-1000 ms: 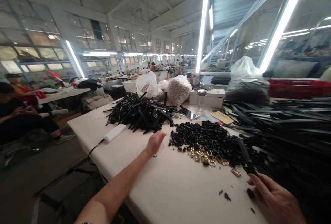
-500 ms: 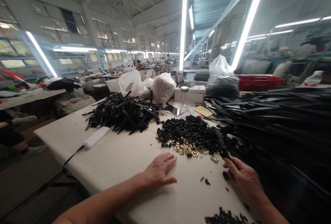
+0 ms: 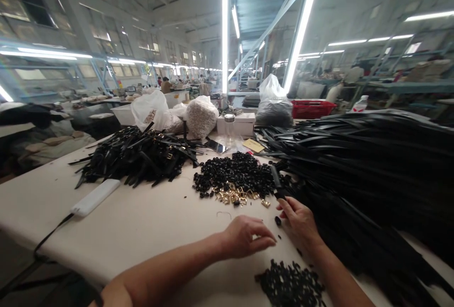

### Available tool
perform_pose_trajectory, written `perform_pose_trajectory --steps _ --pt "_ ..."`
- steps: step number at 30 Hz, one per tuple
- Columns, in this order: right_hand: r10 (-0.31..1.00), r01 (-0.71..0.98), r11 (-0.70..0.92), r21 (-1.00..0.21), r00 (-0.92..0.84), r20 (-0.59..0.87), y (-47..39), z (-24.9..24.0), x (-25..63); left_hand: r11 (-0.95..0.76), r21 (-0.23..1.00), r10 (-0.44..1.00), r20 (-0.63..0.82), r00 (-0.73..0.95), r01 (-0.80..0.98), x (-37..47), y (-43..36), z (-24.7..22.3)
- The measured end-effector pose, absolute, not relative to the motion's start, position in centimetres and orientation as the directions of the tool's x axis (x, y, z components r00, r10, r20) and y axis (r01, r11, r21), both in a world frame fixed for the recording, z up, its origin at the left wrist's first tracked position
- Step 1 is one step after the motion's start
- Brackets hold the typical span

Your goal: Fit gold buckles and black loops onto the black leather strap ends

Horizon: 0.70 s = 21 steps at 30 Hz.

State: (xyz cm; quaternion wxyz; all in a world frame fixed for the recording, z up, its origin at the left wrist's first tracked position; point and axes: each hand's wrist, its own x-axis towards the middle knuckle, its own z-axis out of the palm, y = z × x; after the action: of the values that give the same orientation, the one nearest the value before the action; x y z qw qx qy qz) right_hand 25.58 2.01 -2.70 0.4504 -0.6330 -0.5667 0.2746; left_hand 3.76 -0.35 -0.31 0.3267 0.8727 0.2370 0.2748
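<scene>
My right hand (image 3: 301,219) grips a black strap (image 3: 276,180) between thumb and fingers, its end pointing up and away from me. Left of it, my left hand (image 3: 248,237) is bent over the table, thumb and fingertips drawn together; anything between them is hidden. Beyond both hands lies a heap of small black loops (image 3: 236,172), with gold buckles (image 3: 234,194) along its near edge. A lone black loop (image 3: 277,221) rests beside my right fingers. Closer to me is a pile of small black pieces (image 3: 289,283).
Long black straps (image 3: 354,170) cover the right side of the table (image 3: 149,231). Shorter straps with buckles (image 3: 138,158) are heaped at left, near a white power bank (image 3: 95,197) with a cable. Plastic bags (image 3: 202,115), a jar (image 3: 230,127) and a phone (image 3: 215,145) stand or lie behind.
My left hand has moved right, closer to my right hand, and its flat fingers have curled in. The right hand keeps the strap. The view has swung to the right.
</scene>
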Motion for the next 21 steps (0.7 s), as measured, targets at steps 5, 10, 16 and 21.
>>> perform_pose_trajectory --steps 5,10,16,21 --pt "0.970 0.526 0.045 -0.849 0.180 0.162 1.8 -2.5 25.7 -0.739 0.541 0.647 0.407 0.645 0.401 7.2 2.9 -1.6" --pt "0.972 0.547 0.033 -0.837 0.175 0.153 1.8 -2.1 26.1 -0.835 0.242 0.550 0.390 0.738 0.494 10.7 4.4 -2.6" --pt "0.959 0.552 0.015 -0.834 0.229 0.169 2.3 -2.3 26.7 -0.819 0.291 0.573 0.378 0.727 0.494 9.6 4.9 -1.9" --pt "0.963 0.552 0.060 -0.832 0.188 0.194 1.5 -1.9 25.0 -0.389 0.873 0.870 0.244 0.427 0.294 4.2 3.3 0.6"
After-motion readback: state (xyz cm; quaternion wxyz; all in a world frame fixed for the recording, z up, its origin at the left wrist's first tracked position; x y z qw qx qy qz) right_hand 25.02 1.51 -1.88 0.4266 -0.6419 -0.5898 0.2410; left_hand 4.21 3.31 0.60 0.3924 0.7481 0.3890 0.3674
